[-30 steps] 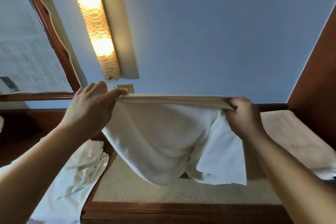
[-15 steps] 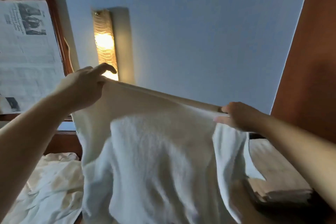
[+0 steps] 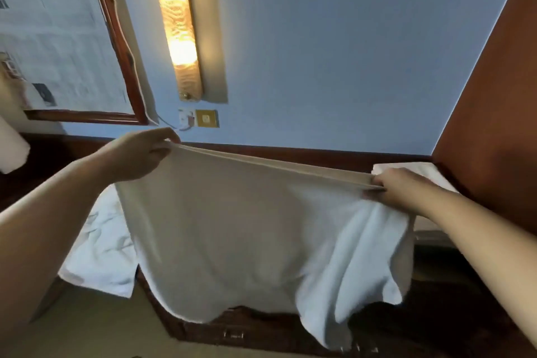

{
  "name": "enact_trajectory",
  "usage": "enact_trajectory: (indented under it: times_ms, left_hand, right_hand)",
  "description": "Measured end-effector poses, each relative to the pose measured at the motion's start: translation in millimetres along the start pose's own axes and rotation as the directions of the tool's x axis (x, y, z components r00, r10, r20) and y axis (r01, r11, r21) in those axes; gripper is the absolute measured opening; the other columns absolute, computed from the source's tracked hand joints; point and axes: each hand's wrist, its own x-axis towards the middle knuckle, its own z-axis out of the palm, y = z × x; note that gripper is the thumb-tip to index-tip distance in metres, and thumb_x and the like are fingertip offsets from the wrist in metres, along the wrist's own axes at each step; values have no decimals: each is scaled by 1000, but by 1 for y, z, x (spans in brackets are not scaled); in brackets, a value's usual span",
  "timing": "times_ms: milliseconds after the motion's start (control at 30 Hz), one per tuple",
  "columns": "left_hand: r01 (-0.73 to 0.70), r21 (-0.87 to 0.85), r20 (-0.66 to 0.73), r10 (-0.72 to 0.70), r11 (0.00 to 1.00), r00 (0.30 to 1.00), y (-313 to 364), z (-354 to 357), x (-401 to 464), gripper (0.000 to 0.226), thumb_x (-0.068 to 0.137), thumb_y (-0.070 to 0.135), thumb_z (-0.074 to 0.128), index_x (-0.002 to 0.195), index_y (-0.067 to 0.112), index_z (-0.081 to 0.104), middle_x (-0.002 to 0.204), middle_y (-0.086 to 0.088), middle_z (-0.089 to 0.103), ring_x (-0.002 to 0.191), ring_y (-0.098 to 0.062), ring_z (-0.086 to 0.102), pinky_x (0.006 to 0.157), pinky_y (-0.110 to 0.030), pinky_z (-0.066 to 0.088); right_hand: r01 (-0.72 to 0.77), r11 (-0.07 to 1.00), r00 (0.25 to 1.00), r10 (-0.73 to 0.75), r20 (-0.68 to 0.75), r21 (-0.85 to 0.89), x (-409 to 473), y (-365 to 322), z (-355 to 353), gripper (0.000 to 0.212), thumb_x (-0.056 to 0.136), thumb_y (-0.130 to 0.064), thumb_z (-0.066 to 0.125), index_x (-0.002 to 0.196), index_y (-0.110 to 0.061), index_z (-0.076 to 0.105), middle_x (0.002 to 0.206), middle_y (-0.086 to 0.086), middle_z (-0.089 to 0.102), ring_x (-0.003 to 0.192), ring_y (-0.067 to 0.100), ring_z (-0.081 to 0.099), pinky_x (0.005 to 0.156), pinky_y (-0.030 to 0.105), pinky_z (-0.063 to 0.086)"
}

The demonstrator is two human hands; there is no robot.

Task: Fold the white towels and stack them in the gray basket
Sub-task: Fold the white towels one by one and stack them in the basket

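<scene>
A blue wall (image 3: 334, 52) fills the upper part of the view, with a dark wooden rail along its foot and a reddish-brown wooden panel (image 3: 494, 96) rising at the right edge. A white towel (image 3: 247, 235) is held spread in the air in front of the wall, its top edge pulled taut between the two hands and sloping down toward the right, while its lower part hangs loose and wavy over dark wooden furniture with small metal drawer handles. A framed sheet of printed paper (image 3: 52, 38) is hung on the wall at the upper left. More white cloth (image 3: 98, 253) is seen crumpled below the left forearm, beside the hanging towel. A lit, elongated wall lamp (image 3: 177, 26) is mounted just right of the frame, and a brass switch plate (image 3: 207, 118) is fixed below it. A folded white towel (image 3: 430, 173) lies at the right, behind the right hand, against the wooden panel. The left hand (image 3: 136, 158) pinches the towel's upper left corner, fingers curled around it. The right hand (image 3: 404, 187) grips the upper right corner. The gray basket cannot be made out.
</scene>
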Motion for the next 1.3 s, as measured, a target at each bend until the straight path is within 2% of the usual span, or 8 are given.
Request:
enact_trajectory:
  times_ms: [100,233,433,600,733,967,1100,1300]
  left_hand:
    - [85,67,62,-90,994,994,-20,17,-24,33,101,16,60,93,48,59,97,7,69,87,-20,64,80,-37,50]
    - [73,362,148,-135,929,980,-44,48,-54,22,100,49,36,110,63,50,104,19,66,87,-19,64,81,-43,56]
    - [162,447,254,-299,880,920,-53,87,-83,47,99,12,44,112,55,60,108,0,38,86,-22,47,80,-34,44]
    - [211,498,238,-367,841,899,-54,109,-102,41,95,11,41,124,34,59,107,0,39,82,-26,55,73,-37,51]
    - [253,546,184,-409,799,894,-60,126,-112,25,103,28,32,103,21,57,94,-1,34,76,-29,53,78,-46,53]
    - [118,620,308,-379,776,872,-51,146,-119,40,96,53,40,119,22,51,117,-8,54,97,-31,66,78,-41,53]
    - [29,644,314,-299,765,901,-60,160,-121,70,88,86,32,112,24,53,110,-6,60,89,-27,70,68,-37,52]
    - [134,539,231,-299,831,926,-79,203,-67,56,102,61,31,129,16,50,118,-20,54,94,-45,66,65,-49,49]
  right_hand:
    - [37,989,968,0,250,-144,-5,-4,54,42,100,-59,55,83,-21,61,79,-5,55,80,20,57,73,32,44]
    - [-16,1000,993,13,118,24,-10,-8,92,28,105,-37,54,85,-21,65,96,7,63,98,30,64,73,31,41]
    - [-15,976,962,-45,269,218,-14,-9,138,28,93,-5,51,78,-23,66,81,3,66,74,21,62,62,33,45]
    - [25,995,975,-47,218,102,-18,-18,169,25,97,-13,49,91,-36,59,97,-3,50,83,17,55,72,35,48]
    - [40,999,964,-41,263,9,-26,-9,191,36,97,-12,45,124,-26,64,95,-6,50,80,13,54,64,29,43]
    - [-96,963,995,89,38,253,-20,8,205,22,104,-39,57,100,-23,71,85,-2,64,71,17,57,53,29,33]
    - [-4,998,991,-4,133,56,-12,32,199,30,106,-49,48,110,-26,66,100,-3,61,93,23,63,72,37,47]
    - [124,974,965,-75,251,-188,54,48,197,28,107,-41,51,109,-18,66,92,-4,49,81,23,59,68,36,44]
